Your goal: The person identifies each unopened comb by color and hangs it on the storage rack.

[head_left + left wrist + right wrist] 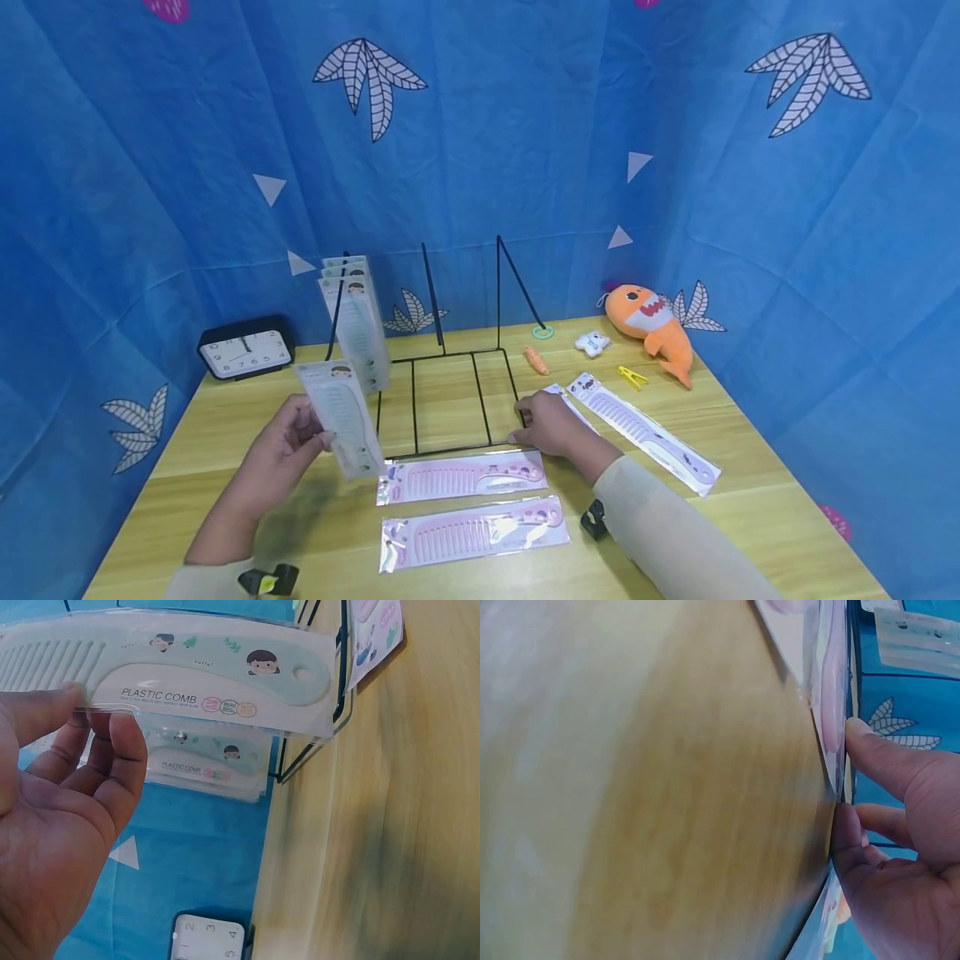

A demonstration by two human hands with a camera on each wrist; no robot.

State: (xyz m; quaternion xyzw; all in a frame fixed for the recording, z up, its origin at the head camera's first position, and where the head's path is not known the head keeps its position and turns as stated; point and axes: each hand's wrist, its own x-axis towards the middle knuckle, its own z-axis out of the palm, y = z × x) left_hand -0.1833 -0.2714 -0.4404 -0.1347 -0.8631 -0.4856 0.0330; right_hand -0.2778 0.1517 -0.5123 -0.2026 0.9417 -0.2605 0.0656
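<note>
Blue patterned cloth walls in a wooden bench (225, 467) on three sides, and a black wire rack (450, 392) stands at mid-frame. At the rack's left, several packaged mint combs (358, 321) already hang on one upright prong. The left hand (281, 454) holds another mint comb packet (341, 417) just left of the rack's front edge, pinching it between thumb and fingertips (124, 735) along its lower edge; the wrist view shows the label "PLASTIC COMB" and the hanging hole (303, 673) at the far end of the card. The right hand (551, 423) rests at the rack's lower right corner, fingers partly curled against the wire; its wrist view shows a thumb and finger (889, 757) at the edge of a packet, though whether they actually pinch anything cannot be told.

To do this step well, judging from the layout, the packet should be kept upright with its hole leading, lined up with the prong tip above the hung stack, then slid down squarely so the sleeve does not snag. Bracing the rack with the right hand seems wise, since the light frame could tip. Pink comb packets (461, 479) lie flat in the lower middle of the frame, others at right.
</note>
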